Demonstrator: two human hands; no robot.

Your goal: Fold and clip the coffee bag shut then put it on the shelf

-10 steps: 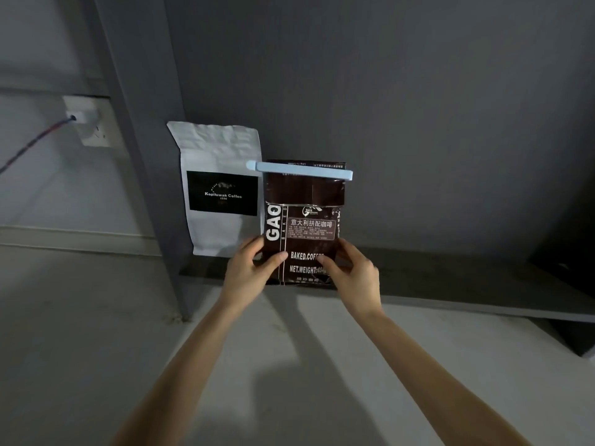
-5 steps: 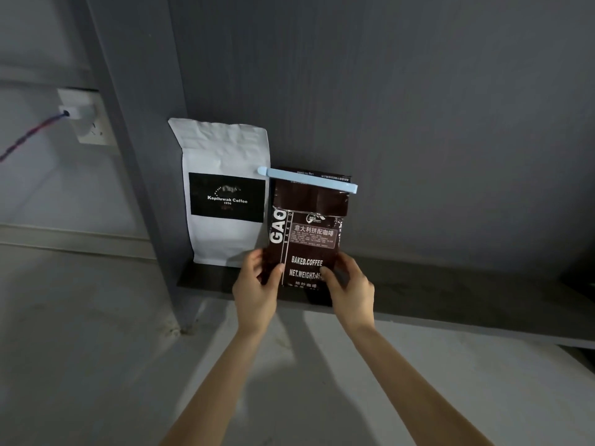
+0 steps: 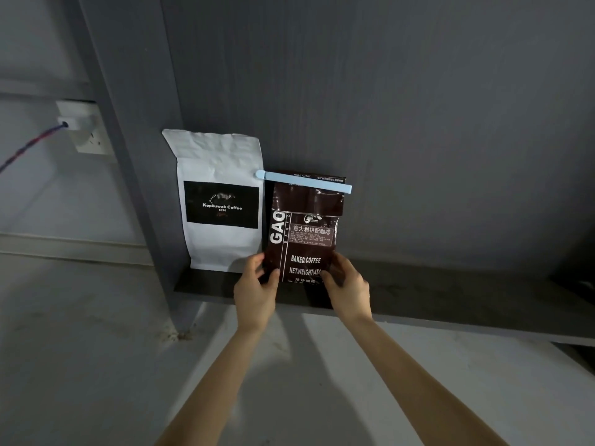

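Observation:
The dark brown coffee bag (image 3: 302, 233) stands upright on the dark grey shelf (image 3: 450, 294), its top folded over and held by a long light-blue clip (image 3: 304, 182). My left hand (image 3: 256, 289) grips the bag's lower left corner, thumb on the front. At the lower right corner, my right hand (image 3: 347, 286) holds it the same way. The bag's bottom edge is hidden behind my fingers.
A white coffee bag (image 3: 220, 201) with a black label stands on the shelf just left of the brown one, almost touching it. A grey upright post (image 3: 128, 156) bounds the shelf on the left. A wall socket (image 3: 85, 128) with a plugged cable is further left.
Both hands have carried the clipped brown bag forward and down onto the shelf, closer to the white bag. The grip is unchanged.

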